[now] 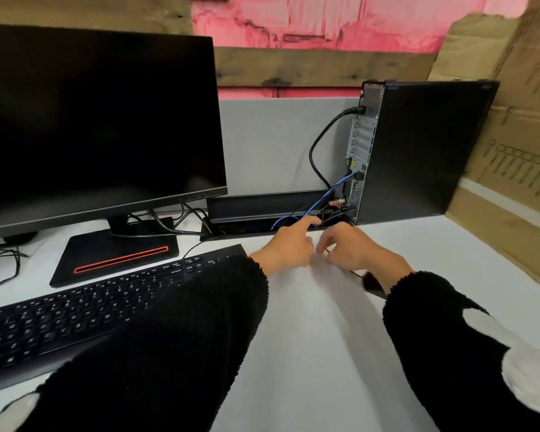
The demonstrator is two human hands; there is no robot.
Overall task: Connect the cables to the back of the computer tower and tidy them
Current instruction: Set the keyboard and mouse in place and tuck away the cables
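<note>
over at the back of the desk (pixel 325 307), both hands are working right by the cable slot (pixel 262 227) next to the tower (pixel 418 151). left hand (pixel 286 247) is pointing its index finger out toward the loose cables (pixel 331 215) with the other fingers curled in, not gripping anything i can see. right hand (pixel 349 247) is hovering just beside it, fingers loosely bent, and i can't tell if it's pinching something thin or nothing at all.

tower is standing upright at the far right of the desk, rear panel turned toward the monitor (pixel 97 120), probably so the ports are reachable. black power cable (pixel 317 145) is already plugged in up top and looping down, blue cable (pixel 340 185) is plugged in lower and dropping into the slot. looks like plugging is mostly done and it's the tidying bit now, guessing the bundle is getting fed down the slot.
</note>
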